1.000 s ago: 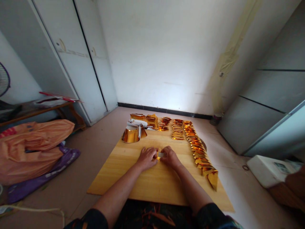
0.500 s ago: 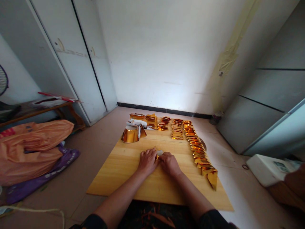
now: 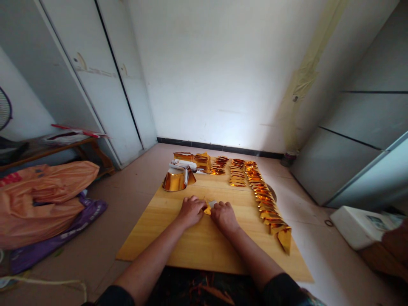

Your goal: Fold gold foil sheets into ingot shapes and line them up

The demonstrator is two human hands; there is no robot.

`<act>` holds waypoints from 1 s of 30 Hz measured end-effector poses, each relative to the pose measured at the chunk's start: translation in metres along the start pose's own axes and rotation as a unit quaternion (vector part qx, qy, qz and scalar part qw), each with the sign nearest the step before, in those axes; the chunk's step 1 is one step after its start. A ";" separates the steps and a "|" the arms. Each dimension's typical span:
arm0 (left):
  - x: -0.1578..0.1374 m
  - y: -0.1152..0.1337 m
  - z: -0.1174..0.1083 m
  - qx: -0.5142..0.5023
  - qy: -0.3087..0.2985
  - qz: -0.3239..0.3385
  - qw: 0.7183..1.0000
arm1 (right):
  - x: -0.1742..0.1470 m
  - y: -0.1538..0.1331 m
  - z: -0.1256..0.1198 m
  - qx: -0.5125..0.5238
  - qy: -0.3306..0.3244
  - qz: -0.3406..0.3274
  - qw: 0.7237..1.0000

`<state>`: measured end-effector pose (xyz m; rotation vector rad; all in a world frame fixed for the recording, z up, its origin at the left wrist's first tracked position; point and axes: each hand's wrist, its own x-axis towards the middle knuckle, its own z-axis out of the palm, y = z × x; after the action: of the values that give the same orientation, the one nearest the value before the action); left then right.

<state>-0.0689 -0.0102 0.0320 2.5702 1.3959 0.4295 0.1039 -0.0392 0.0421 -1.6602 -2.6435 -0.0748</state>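
Left grip (image 3: 192, 211): fingers curled, tips at the left edge of a gold foil paper piece (image 3: 207, 209); cannot tell whether closed on it. Right grip (image 3: 225, 217): fingers bent, pinching the piece's pale grey end. Piece sits between the two, over the middle of the wooden bench (image 3: 159, 238). Beyond, far left: curved gold sheets (image 3: 174, 181), pale inside. Right side: long row of folded gold pieces (image 3: 267, 202), overlapping; shorter row (image 3: 237, 173) beside its far end.

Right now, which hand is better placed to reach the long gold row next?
Probably the right hand: it is nearer the long row, which runs along the right side of the board. The left hand is farther off, on the other side of the small gold piece.
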 end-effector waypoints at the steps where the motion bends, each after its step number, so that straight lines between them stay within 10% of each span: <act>1: 0.000 -0.002 -0.002 0.005 0.003 0.016 1.000 | 0.002 0.004 0.000 -0.004 -0.001 -0.015 1.000; 11: 0.016 -0.003 0.001 0.018 0.010 0.093 0.995 | 0.013 0.048 -0.017 -0.041 -0.025 -0.068 0.997; 30: 0.026 -0.009 0.002 0.050 -0.021 0.120 0.991 | 0.031 0.047 -0.031 -0.132 -0.102 -0.178 0.970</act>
<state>-0.0619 0.0168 0.0312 2.8233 1.1252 0.3459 0.1324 0.0069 0.0761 -1.2833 -3.1844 -0.2863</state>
